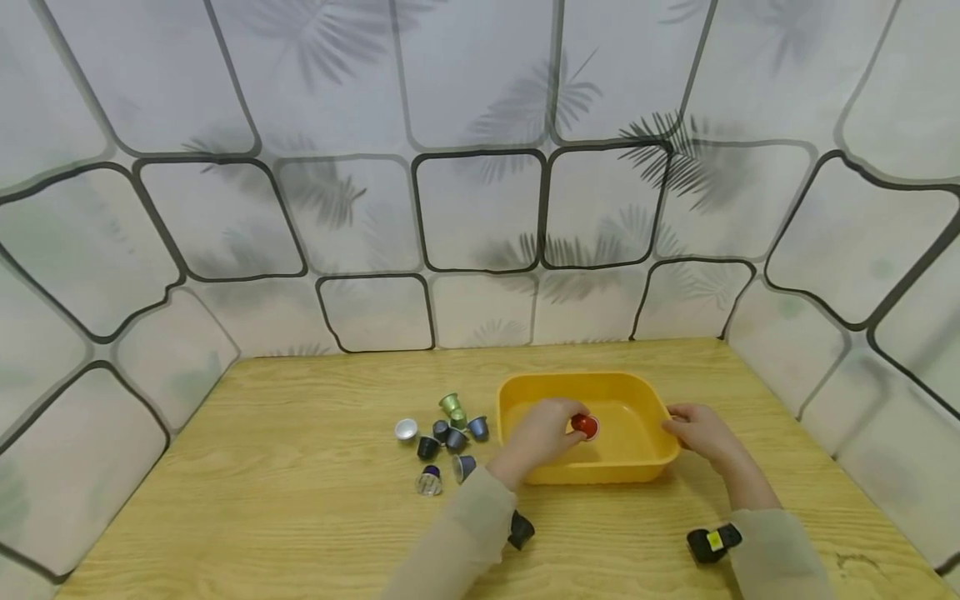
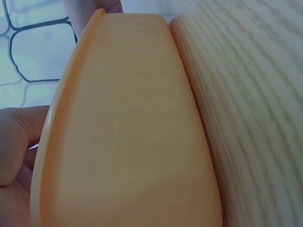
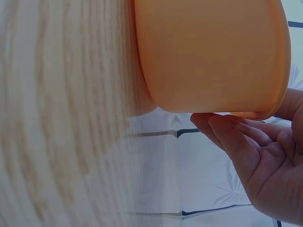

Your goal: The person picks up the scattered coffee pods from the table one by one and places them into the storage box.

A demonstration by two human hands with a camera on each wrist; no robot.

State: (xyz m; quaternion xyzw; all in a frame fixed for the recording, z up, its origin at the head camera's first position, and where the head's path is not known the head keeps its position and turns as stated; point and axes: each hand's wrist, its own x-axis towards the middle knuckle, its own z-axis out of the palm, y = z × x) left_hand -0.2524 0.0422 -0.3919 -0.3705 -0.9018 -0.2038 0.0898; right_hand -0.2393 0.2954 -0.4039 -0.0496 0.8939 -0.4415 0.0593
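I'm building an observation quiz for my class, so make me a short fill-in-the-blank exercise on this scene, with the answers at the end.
1. The small capsule pinched by the person's left hand is coloured ____.
2. One hand grips the rim at an end of the tray: the person's ____ one.
3. In the head view, the loose cluster lies on the table to the ____ of the tray.

Missing words: red; right; left.
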